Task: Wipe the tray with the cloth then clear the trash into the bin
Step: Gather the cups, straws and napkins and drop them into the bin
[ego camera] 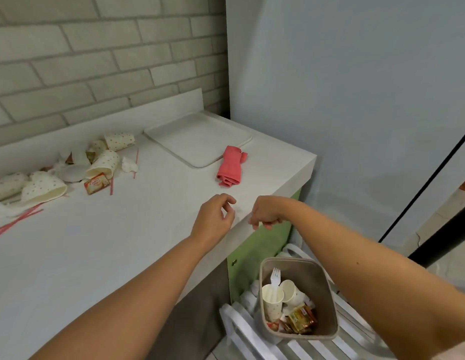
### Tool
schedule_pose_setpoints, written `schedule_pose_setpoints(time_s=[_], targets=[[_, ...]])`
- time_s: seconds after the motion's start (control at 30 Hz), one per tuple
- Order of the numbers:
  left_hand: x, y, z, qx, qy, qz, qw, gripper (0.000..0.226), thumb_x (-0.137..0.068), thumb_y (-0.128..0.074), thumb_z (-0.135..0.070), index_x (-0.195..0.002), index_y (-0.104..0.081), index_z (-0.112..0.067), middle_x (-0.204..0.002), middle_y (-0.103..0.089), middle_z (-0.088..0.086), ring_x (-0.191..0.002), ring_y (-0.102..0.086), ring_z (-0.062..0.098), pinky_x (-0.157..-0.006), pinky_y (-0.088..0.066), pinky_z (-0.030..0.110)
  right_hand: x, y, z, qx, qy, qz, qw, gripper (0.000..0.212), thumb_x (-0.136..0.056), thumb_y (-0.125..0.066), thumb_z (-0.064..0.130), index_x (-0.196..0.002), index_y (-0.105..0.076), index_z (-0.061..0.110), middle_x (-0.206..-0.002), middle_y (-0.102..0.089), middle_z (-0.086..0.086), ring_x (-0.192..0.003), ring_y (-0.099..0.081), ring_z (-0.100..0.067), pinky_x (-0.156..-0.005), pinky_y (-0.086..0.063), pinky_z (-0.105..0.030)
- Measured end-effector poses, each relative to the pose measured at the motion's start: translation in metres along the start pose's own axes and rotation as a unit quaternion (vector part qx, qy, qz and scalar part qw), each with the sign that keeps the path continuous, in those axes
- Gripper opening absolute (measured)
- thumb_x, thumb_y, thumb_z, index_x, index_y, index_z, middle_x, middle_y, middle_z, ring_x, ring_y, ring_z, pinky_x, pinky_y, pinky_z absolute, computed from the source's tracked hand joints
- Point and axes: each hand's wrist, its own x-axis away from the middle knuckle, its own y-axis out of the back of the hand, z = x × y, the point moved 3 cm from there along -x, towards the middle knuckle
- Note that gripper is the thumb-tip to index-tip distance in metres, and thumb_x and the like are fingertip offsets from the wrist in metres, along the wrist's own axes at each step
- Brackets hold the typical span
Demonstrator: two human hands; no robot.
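At the counter's (96,255) near edge, the head view shows both hands low and close together. The left hand (213,216) hovers over the top with fingers loosely curled and nothing visible in them. The right hand (267,213) hangs just past the edge, knuckles up and fingers tucked under; whether it holds anything I cannot tell.

Further back lies the tray (197,141), flat and bare, in the corner by the wall. The cloth (230,166) is folded just beside it, its far end at the tray's near rim. It looks soft and limp, best gathered in a full fist.

Well to the left sits the trash: squashed cups (104,163), a tissue (129,164), a wrapper (96,183) and straws (15,222).
- The cups are probably light and easily crushed, so several could be scooped by their bodies at once.
- The straws lie flat and would likely roll, so sweeping them to the edge should beat pinching.

The bin (314,279) stands on the floor below the right arm, already holding cups, a fork and wrappers.
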Motion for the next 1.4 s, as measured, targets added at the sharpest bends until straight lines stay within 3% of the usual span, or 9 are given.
schedule_pose_setpoints(time_s=[0.3, 0.53, 0.63, 0.73, 0.87, 1.07, 1.27, 1.33, 1.4], targets=[[-0.018, 0.070, 0.065, -0.076, 0.047, -0.036, 0.995, 0.018, -0.090, -0.055, -0.014, -0.107, -0.062, -0.011, -0.100, -0.051, -0.003, -0.074, -0.047, 0.007, -0.071, -0.035, 0.014, -0.026, 0.017, 0.093, -0.012, 0.071, -0.048, 0.996, 0.023, -0.093, -0.052, 0.022, -0.105, -0.062, 0.006, -0.066, -0.055, 0.000, -0.054, -0.046, -0.012, -0.048, -0.035, -0.021], [-0.031, 0.133, 0.132, -0.113, 0.126, -0.051, 0.984, 0.019, -0.091, -0.053, -0.010, -0.106, -0.063, -0.006, -0.111, -0.054, 0.007, -0.093, -0.054, 0.016, -0.079, -0.037, 0.018, -0.063, 0.020, 0.161, -0.031, 0.115, -0.077, 0.990, 0.017, -0.088, -0.051, 0.013, -0.095, -0.066, 0.009, -0.064, -0.053, 0.000, -0.054, -0.046, -0.011, -0.048, -0.040, -0.018], [-0.041, 0.154, 0.158, -0.121, 0.152, -0.051, 0.980, 0.020, -0.092, -0.051, -0.008, -0.106, -0.064, -0.004, -0.114, -0.054, 0.011, -0.101, -0.056, 0.022, -0.081, -0.039, 0.021, -0.082, 0.017, 0.186, -0.024, 0.129, -0.092, 0.987, 0.016, -0.087, -0.051, 0.010, -0.090, -0.066, 0.009, -0.075, -0.058, -0.002, -0.058, -0.048, -0.015, -0.051, -0.041, -0.019], [-0.052, 0.171, 0.182, -0.127, 0.171, -0.054, 0.976, 0.019, -0.091, -0.049, -0.005, -0.103, -0.064, -0.003, -0.115, -0.054, 0.014, -0.104, -0.056, 0.025, -0.083, -0.041, 0.025, -0.103, 0.017, 0.208, -0.013, 0.138, -0.115, 0.984, 0.023, -0.088, -0.054, 0.012, -0.105, -0.069, 0.008, -0.104, -0.065, -0.006, -0.082, -0.054, -0.015, -0.063, -0.043, -0.021], [-0.067, 0.185, 0.206, -0.143, 0.187, -0.047, 0.971, 0.022, -0.092, -0.048, -0.005, -0.107, -0.064, -0.002, -0.120, -0.052, 0.014, -0.104, -0.055, 0.027, -0.087, -0.045, 0.031, -0.126, 0.015, 0.235, 0.014, 0.148, -0.136, 0.979, 0.036, -0.093, -0.053, 0.018, -0.128, -0.056, 0.010, -0.131, -0.050, -0.006, -0.118, -0.049, -0.021, -0.093, -0.038, -0.024], [-0.090, 0.196, 0.227, -0.183, 0.179, -0.033, 0.966, 0.031, -0.094, -0.047, -0.010, -0.122, -0.059, -0.005, -0.132, -0.044, 0.012, -0.115, -0.050, 0.027, -0.094, -0.043, 0.033, -0.165, 0.008, 0.274, 0.018, 0.159, -0.162, 0.974, 0.049, -0.091, -0.055, 0.015, -0.139, -0.043, 0.010, -0.143, -0.036, -0.005, -0.128, -0.042, -0.024, -0.101, -0.036, -0.027], [-0.100, 0.197, 0.240, -0.225, 0.192, -0.020, 0.955, 0.028, -0.096, -0.043, -0.017, -0.112, -0.063, -0.004, -0.120, -0.054, 0.014, -0.106, -0.054, 0.028, -0.084, -0.047, 0.035, -0.198, 0.002, 0.305, 0.083, 0.156, -0.158, 0.971, 0.061, -0.096, -0.046, 0.020, -0.150, -0.020, 0.015, -0.158, -0.011, 0.001, -0.141, -0.024, -0.024, -0.112, -0.031, -0.037], [-0.100, 0.194, 0.243, -0.223, 0.205, -0.016, 0.953, 0.027, -0.095, -0.044, -0.015, -0.109, -0.064, -0.004, -0.114, -0.058, 0.014, -0.101, -0.057, 0.027, -0.079, -0.048, 0.033, -0.206, -0.001, 0.308, 0.111, 0.140, -0.158, 0.971, 0.058, -0.098, -0.041, 0.021, -0.150, -0.018, 0.017, -0.157, -0.016, 0.000, -0.139, -0.026, -0.025, -0.111, -0.032, -0.039], [-0.099, 0.193, 0.245, -0.215, 0.226, -0.004, 0.950, 0.024, -0.091, -0.050, -0.012, -0.107, -0.067, -0.006, -0.109, -0.063, 0.012, -0.098, -0.060, 0.026, -0.077, -0.049, 0.031, -0.211, -0.002, 0.309, 0.144, 0.131, -0.172, 0.966, 0.048, -0.099, -0.038, 0.022, -0.145, -0.029, 0.014, -0.147, -0.031, -0.006, -0.130, -0.036, -0.026, -0.104, -0.037, -0.038]])
